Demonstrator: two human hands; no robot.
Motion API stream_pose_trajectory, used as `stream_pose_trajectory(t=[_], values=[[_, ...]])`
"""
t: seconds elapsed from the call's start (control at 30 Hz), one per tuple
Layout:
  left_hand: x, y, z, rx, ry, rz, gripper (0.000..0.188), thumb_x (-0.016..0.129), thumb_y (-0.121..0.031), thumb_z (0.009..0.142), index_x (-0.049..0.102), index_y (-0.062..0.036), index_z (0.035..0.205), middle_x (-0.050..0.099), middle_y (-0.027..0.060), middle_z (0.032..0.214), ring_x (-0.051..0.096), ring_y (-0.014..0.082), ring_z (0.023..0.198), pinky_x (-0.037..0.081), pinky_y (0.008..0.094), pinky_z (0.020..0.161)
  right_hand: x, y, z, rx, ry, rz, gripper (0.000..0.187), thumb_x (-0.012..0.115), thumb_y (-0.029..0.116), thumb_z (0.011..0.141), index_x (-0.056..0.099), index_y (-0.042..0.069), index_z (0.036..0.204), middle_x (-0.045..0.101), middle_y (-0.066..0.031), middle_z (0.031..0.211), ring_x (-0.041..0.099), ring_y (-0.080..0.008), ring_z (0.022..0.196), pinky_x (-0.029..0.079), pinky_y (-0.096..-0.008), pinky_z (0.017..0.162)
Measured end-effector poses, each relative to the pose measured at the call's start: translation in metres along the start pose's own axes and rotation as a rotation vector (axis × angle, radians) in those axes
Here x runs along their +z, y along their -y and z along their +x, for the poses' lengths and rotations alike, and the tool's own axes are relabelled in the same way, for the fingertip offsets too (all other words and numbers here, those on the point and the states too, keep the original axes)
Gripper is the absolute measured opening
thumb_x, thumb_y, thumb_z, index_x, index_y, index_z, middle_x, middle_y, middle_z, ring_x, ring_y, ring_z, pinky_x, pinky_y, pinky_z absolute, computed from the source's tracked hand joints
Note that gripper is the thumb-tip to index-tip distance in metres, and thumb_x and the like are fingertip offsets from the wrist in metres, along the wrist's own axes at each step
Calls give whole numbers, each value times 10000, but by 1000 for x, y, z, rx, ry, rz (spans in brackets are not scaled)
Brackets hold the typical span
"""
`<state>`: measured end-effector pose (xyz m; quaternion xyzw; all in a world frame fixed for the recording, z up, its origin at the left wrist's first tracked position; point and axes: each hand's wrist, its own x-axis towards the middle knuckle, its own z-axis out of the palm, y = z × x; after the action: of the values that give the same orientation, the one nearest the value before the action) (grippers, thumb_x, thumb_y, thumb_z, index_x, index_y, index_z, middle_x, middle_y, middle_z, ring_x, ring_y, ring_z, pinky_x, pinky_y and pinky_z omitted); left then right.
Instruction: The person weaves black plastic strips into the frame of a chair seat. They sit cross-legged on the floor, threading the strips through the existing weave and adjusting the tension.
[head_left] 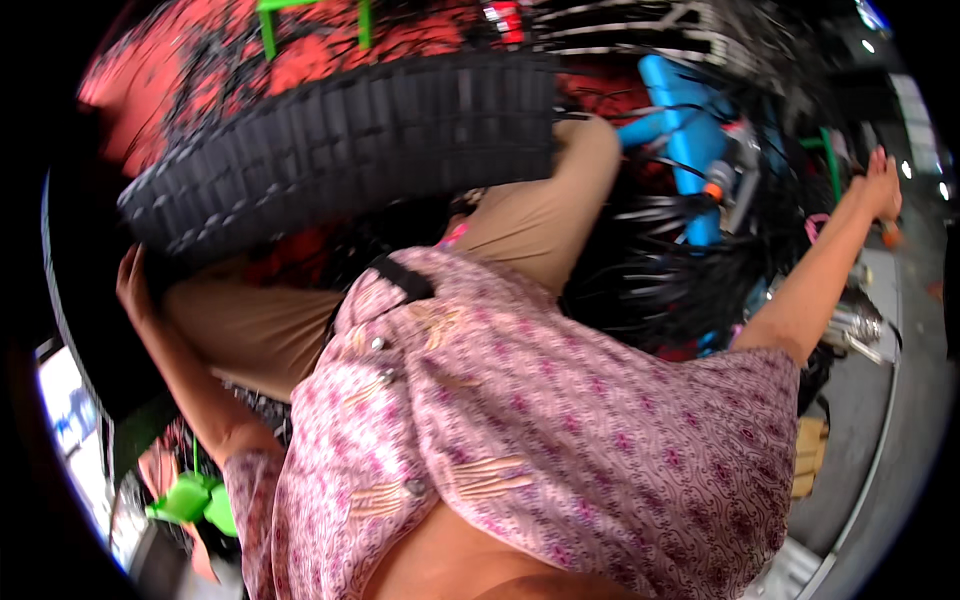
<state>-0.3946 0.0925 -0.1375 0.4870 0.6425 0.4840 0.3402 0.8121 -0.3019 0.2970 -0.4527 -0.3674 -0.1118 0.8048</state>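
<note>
A long black woven panel [350, 150], made of flat strips, lies across in front of me, its right end against my raised knee. My left hand [133, 285] is beside the panel's lower left corner, fingers stretched upward. Whether the fingertips touch the panel I cannot tell, as that spot is dark and blurred. Far out to the right, my right arm is extended. My right hand [880, 188] is raised there with straight fingers and nothing visible in it.
Loose black strips lie over a red surface [135, 105] beyond the panel. A blue plastic stool [690, 140] lies on the right among more black strips [660, 270]. Green legs [268, 35] of some furniture show at the top; another green object [185, 497] is at lower left.
</note>
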Motion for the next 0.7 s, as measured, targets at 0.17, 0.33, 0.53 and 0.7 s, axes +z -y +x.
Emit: stream_pose_trajectory(t=[0.17,0.33,0.53,0.7], values=[[-12,23,30,-2,48,25,345,750,-182,916,692,-2,1204,696,66,1135,614,146,1040,466,279,960,75,83,45,-424,-245,17,118,622,-205,747,507,-230,753,627,-351,772,699,-406,641,673,-469,658],[-19,35,41,39,41,48,360,729,-205,941,669,13,1221,688,50,1122,610,136,1017,470,263,925,150,136,26,-673,-374,-134,79,654,-177,729,585,-180,690,672,-239,720,681,-280,576,643,-330,613],[-22,52,53,26,97,0,374,721,-243,955,656,11,1221,685,32,1081,598,105,962,457,235,898,139,105,12,-596,-312,-325,63,659,-115,754,668,-105,693,679,-116,665,701,-207,625,607,-278,624],[-7,61,51,58,50,75,323,721,-222,953,681,8,1176,688,33,1071,600,106,979,457,240,911,147,106,16,-487,-130,-120,89,649,-62,868,603,-128,832,687,-222,836,741,-311,745,656,-354,658]])
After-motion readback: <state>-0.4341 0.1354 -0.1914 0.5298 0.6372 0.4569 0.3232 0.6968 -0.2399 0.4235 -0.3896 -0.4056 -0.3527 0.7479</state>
